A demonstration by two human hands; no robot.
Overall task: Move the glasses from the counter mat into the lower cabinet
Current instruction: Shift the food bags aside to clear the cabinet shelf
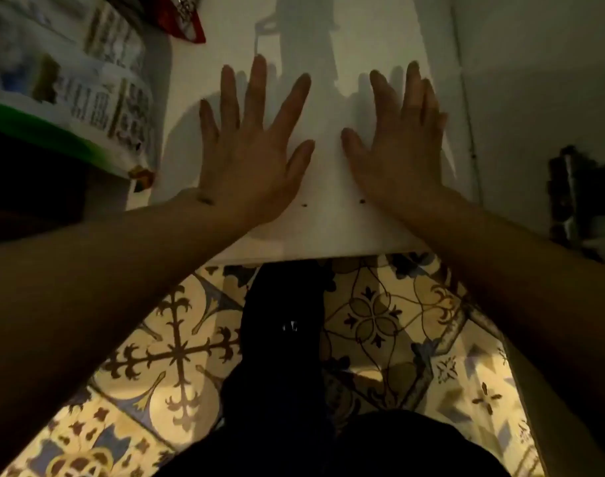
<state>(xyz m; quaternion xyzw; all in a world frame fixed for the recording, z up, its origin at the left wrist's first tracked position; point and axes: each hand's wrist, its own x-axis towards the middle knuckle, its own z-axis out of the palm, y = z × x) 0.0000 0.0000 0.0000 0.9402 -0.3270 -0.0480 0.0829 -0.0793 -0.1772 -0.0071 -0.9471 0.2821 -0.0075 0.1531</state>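
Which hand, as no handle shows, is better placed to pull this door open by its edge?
Probably right: the right hand has fingertips almost at the white door seam beside it, while the left hand rests farther from any edge.

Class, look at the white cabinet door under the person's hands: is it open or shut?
Cannot tell. Both hands, left hand and right hand, lie flat with fingers spread on the white cabinet door, but no frame gap or interior shows.

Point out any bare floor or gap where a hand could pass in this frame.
Free: the white panel between the left hand and right hand, both spread flat with fingers open. Bare patterned floor tiles lie left and right of the person's dark legs. Crowded: printed packages far left, and a dark blurred object far right.
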